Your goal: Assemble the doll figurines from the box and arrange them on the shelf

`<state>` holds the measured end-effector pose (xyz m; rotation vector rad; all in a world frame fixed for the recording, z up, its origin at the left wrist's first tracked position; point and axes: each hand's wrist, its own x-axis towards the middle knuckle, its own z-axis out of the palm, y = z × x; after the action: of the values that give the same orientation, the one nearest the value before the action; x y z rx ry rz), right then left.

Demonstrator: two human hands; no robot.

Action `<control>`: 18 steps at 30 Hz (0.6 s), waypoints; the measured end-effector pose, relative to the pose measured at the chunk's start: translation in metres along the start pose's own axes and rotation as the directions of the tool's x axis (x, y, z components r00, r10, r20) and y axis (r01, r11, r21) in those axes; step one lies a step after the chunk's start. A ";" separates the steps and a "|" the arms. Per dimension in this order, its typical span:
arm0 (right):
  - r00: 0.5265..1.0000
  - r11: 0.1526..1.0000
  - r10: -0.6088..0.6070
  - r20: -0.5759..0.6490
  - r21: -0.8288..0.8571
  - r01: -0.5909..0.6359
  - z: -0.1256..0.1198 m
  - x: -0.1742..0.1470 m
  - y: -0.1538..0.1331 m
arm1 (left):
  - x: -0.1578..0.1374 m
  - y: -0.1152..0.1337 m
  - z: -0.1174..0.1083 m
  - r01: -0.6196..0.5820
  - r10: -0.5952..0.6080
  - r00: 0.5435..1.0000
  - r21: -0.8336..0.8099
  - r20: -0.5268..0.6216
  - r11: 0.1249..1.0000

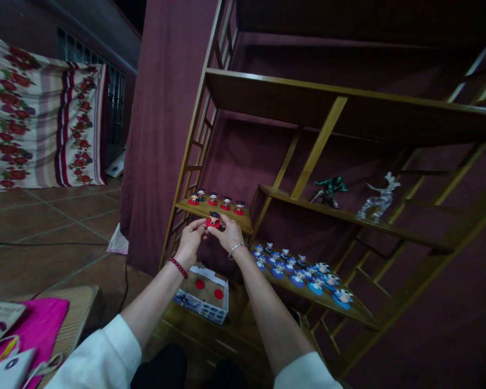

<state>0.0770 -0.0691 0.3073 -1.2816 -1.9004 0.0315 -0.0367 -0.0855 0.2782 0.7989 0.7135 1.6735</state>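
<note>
Between my two hands is a small black-haired figurine [214, 217] on a round red base. My left hand [192, 240] pinches the base from the left, and its wrist wears a red bead bracelet. From the other side my right hand [228, 234] grips it, a silver bangle on the wrist. Just beyond stands the upper left shelf board [243, 222], bearing several similar red-based figurines [213, 199]. Under my hands sits an open cardboard box [204, 309] with red discs [200, 284] inside.
Several blue-based figurines [298, 278] crowd the lower shelf. A green-topped ornament [330, 190] and a silver deer figure [378, 199] stand on the right shelf. Purple curtain [157, 135] hangs at left. A wooden table [79, 308] with pink cloth [51, 319] is at lower left.
</note>
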 end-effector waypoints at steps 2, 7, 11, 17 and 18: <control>1.000 1.000 -0.009 0.014 0.021 0.009 -0.001 0.008 0.000 | 0.002 0.002 0.004 -0.033 0.033 0.999 0.032 0.010 0.999; 0.999 0.989 -0.035 0.030 0.142 0.030 0.005 0.028 0.006 | 0.014 0.001 0.007 -0.171 0.166 0.985 0.135 0.050 0.976; 0.998 0.972 -0.003 0.062 0.236 -0.011 0.011 0.045 0.017 | 0.028 -0.003 0.001 -0.340 0.337 0.938 0.386 0.079 0.857; 0.995 0.972 0.048 0.083 0.227 -0.066 0.018 0.063 0.030 | 0.036 0.002 -0.007 -0.532 0.483 0.802 0.789 0.352 0.308; 0.995 0.975 0.053 0.083 0.209 -0.069 0.020 0.066 0.031 | 0.037 0.003 -0.008 -0.548 0.478 0.783 0.804 0.397 0.229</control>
<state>0.0788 0.0051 0.3203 -1.2072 -1.8658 0.3123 -0.0513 -0.0503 0.2810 2.0785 1.4787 1.7339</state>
